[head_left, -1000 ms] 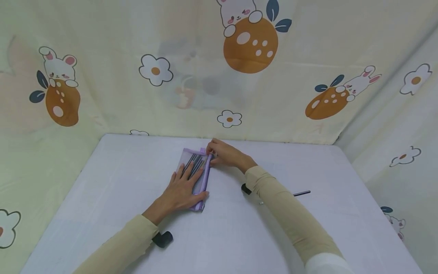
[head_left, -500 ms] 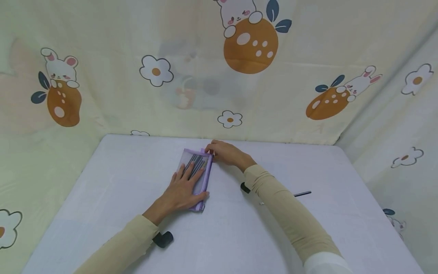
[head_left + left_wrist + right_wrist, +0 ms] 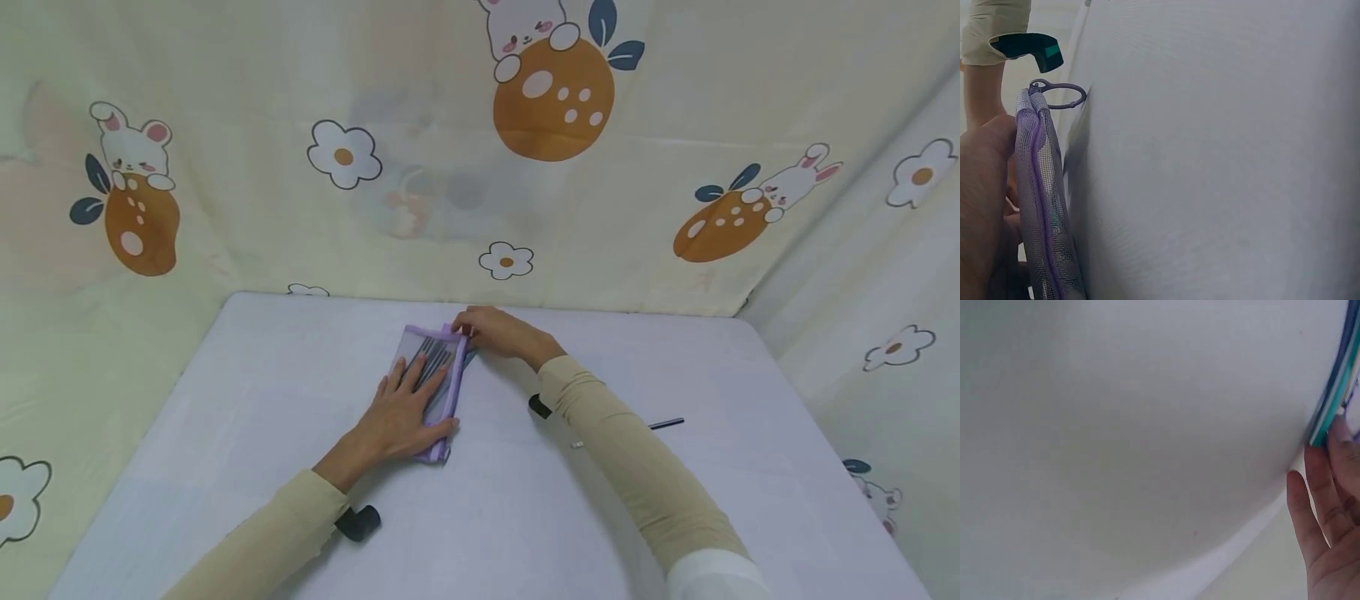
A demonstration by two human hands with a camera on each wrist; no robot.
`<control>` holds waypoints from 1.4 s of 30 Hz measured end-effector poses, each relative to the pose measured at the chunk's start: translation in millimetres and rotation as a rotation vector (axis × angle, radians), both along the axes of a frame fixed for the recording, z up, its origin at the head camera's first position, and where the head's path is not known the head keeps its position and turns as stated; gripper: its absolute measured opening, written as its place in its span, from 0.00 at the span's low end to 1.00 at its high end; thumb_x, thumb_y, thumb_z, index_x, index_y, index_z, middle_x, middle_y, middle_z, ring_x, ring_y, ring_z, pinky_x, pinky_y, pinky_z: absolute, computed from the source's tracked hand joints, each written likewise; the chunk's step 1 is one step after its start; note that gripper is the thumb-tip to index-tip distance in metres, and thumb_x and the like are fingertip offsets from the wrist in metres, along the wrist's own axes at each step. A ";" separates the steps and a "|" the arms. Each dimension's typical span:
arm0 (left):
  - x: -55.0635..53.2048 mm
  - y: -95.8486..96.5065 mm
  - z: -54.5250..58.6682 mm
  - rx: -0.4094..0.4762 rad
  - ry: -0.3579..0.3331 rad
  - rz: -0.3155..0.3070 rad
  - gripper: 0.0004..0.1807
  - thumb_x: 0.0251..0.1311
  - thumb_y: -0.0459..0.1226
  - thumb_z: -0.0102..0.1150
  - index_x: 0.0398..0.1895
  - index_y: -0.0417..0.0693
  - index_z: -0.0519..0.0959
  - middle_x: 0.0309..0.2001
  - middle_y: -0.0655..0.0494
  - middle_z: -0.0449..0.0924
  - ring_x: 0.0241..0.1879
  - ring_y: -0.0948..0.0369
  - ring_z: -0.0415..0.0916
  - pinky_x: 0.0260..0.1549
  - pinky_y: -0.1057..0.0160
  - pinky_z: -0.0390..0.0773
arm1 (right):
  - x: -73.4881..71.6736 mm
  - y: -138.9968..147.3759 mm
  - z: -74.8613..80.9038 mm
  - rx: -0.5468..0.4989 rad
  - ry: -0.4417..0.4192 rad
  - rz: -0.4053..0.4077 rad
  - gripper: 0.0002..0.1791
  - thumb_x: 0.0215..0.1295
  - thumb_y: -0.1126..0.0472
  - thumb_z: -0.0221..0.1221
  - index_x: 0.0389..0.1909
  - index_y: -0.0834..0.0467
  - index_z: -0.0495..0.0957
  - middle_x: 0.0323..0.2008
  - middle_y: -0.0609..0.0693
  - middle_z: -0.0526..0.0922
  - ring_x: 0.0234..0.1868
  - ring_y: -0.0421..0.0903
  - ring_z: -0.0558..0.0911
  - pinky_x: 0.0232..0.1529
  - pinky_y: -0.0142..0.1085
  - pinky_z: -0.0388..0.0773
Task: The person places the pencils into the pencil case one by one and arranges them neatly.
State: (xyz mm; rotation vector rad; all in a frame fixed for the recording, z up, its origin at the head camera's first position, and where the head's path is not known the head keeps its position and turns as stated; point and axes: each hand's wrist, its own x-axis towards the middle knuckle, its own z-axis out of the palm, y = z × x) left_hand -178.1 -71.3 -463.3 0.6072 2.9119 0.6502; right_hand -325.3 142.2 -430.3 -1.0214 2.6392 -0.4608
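Observation:
A purple mesh pencil case [image 3: 442, 408] lies on the white table, with several dark slim sticks, perhaps pens, showing through its mesh. My left hand [image 3: 397, 421] rests flat on it, fingers spread over the mesh. In the left wrist view, the zipper edge of the pencil case [image 3: 1044, 200] stands beside my hand, with a ring [image 3: 1066, 95] at the end. My right hand [image 3: 498, 332] pinches the case's far right corner. Close to those fingertips, teal and dark blue strips [image 3: 1335, 381] show in the right wrist view; whether they are inside the case, I cannot tell.
A dark stick [image 3: 666, 423] lies to the right, beyond my right sleeve [image 3: 630, 450]. A small pale piece [image 3: 577, 445] sits left of that sleeve. Black wrist cameras [image 3: 358, 523] hang under both forearms. A patterned curtain [image 3: 420, 225] rises behind the table.
A bluish strip now shows at the pencil case's right edge, below my right hand. That hand has shifted only slightly at the corner. My left hand stays in place.

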 end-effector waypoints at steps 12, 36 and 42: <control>-0.6 -0.4 -0.5 -0.006 -0.001 -0.002 0.48 0.63 0.64 0.54 0.81 0.56 0.55 0.81 0.38 0.43 0.78 0.32 0.37 0.69 0.29 0.52 | -6.0 9.2 2.4 -0.068 -0.135 -0.012 0.25 0.65 0.70 0.66 0.63 0.58 0.77 0.53 0.53 0.82 0.49 0.47 0.84 0.54 0.39 0.80; 0.5 0.4 0.7 -0.011 -0.009 0.009 0.47 0.63 0.65 0.53 0.81 0.54 0.57 0.81 0.38 0.43 0.79 0.33 0.37 0.70 0.29 0.50 | 4.3 -0.5 1.3 0.104 0.072 -0.061 0.25 0.67 0.51 0.66 0.63 0.54 0.77 0.49 0.50 0.79 0.42 0.44 0.80 0.46 0.40 0.79; 1.0 1.2 -0.6 -0.034 -0.015 0.018 0.47 0.63 0.65 0.53 0.81 0.55 0.57 0.81 0.39 0.43 0.79 0.34 0.37 0.70 0.30 0.50 | 15.8 24.9 15.8 -0.047 -0.016 -0.040 0.27 0.64 0.57 0.70 0.62 0.58 0.78 0.52 0.53 0.80 0.49 0.46 0.82 0.51 0.41 0.80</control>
